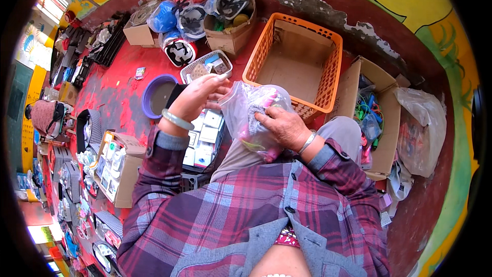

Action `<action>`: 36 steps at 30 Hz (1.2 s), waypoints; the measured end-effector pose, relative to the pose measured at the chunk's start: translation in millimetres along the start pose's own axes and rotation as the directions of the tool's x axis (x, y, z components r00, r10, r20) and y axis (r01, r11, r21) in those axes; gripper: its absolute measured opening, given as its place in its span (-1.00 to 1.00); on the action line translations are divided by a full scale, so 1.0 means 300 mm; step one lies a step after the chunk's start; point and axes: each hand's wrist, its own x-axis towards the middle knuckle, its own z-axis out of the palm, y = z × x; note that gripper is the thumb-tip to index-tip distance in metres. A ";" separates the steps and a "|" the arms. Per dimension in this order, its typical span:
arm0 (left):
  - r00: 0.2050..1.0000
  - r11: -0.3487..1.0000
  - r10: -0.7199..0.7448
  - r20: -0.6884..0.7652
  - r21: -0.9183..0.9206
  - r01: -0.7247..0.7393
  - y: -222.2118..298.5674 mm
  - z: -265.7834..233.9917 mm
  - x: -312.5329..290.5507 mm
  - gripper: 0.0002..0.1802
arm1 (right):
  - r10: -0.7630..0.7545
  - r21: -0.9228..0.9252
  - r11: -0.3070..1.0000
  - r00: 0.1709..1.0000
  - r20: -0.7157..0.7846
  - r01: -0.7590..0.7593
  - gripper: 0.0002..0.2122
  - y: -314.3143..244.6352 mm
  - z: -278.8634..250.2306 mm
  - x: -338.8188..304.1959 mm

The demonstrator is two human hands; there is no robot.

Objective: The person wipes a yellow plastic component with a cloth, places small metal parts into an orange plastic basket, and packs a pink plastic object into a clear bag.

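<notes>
A clear plastic bag (233, 107) rests against my lap, with bright pink and green things showing inside it. My left hand (200, 96) is at the bag's left edge, its fingers at the stretched plastic; the exact grip is partly hidden. On the bag's right side, my right hand (283, 127) pinches a grey, speckled, fuzzy piece (255, 112) between thumb and fingers. Whether that piece lies within the plastic or on top of it, I cannot tell.
Beyond my knees stands an orange plastic basket (335, 66) lined with cardboard. At its right, a cardboard box (392, 138) holds colourful cords. A purple basin (147, 100), a white basket (187, 69) and a tray of small white boxes (207, 136) stand to the left. Bagged helmets (191, 20) sit farther back.
</notes>
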 end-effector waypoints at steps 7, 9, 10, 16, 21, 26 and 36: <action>0.962 0.885 -0.272 -0.031 0.386 0.262 -0.001 0.031 0.141 -0.61 | -0.065 -0.107 0.992 0.998 0.009 0.065 -0.60 -0.002 0.008 -0.015; 0.944 0.916 -0.328 0.020 0.251 0.313 -0.023 0.015 0.169 -0.71 | -0.054 -0.116 0.992 0.997 0.047 0.059 -0.61 -0.012 -0.005 -0.010; 0.943 0.933 -0.323 0.080 0.194 0.304 -0.046 -0.004 0.175 -0.73 | -0.048 -0.083 0.995 0.998 0.043 0.052 -0.59 -0.014 -0.003 -0.012; 0.984 0.962 0.050 0.171 -0.271 -0.002 -0.109 0.005 0.136 -0.86 | 0.135 0.435 0.888 0.989 0.068 -0.151 -0.50 0.071 -0.017 -0.076; 0.970 0.861 0.240 -0.028 -0.455 -0.226 -0.152 0.118 -0.011 -0.81 | 0.743 0.996 0.075 0.669 -0.018 -0.057 -0.71 0.130 -0.182 -0.049; 0.950 0.868 0.192 -0.245 -0.410 -0.281 -0.369 0.226 -0.050 -0.88 | 0.520 0.977 0.185 0.854 -0.009 -0.102 -0.58 0.031 -0.289 0.043; 0.995 0.926 -0.098 0.028 -0.363 0.102 -0.485 0.265 -0.105 -0.93 | 0.001 -0.162 0.987 0.999 0.047 0.007 -0.69 0.002 0.023 0.039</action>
